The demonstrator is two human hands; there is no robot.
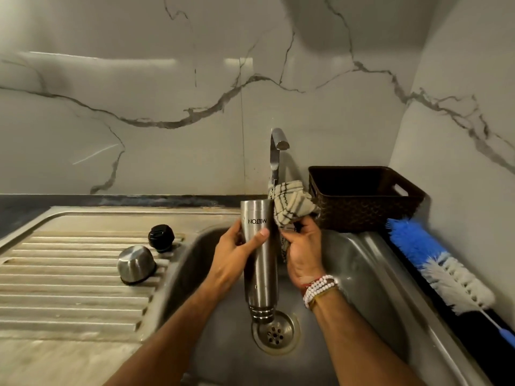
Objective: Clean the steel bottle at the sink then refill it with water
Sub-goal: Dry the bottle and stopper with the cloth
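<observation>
Over the steel sink [370, 274], the left hand [234, 254] gripped an upturned Milton steel bottle [260, 263] — the right hand [302, 252] clutched a striped cloth [289, 203] against it.

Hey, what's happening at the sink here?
A person is cleaning a steel bottle over the sink. The left hand holds the bottle upside down, its open mouth pointing at the drain, while the right hand presses a striped cloth against its side. The steel cap and black stopper sit on the drainboard. No water is running from the tap, so refilling hasn't started.
</observation>
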